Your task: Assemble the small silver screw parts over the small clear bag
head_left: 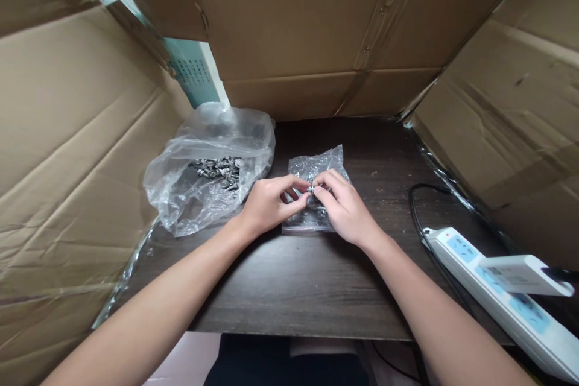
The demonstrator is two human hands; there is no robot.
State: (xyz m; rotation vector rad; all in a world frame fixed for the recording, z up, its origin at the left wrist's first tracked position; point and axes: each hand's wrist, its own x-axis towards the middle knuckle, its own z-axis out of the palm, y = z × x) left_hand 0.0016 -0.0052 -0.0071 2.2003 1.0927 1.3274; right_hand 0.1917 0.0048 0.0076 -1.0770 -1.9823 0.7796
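Between the fingertips of both hands is a small shiny metal piece (310,189), too small to name its kind for certain. My left hand (275,200) pinches it from the left, thumb and forefinger closed together. From the other side my right hand (339,199) grips it with bent fingers. Beneath them lies a small clear plastic bag (312,163) with some metal parts in or on it, partly hidden by my hands. A larger clear plastic bag (181,193) stands open to the left, holding a heap of small metal parts (221,170).
Cardboard walls (307,18) enclose the dark wooden table (289,283) at the back and both sides. At the right lies a white power strip (497,301) with a white adapter (520,271) plugged in. A black cable (412,205) loops beside it.
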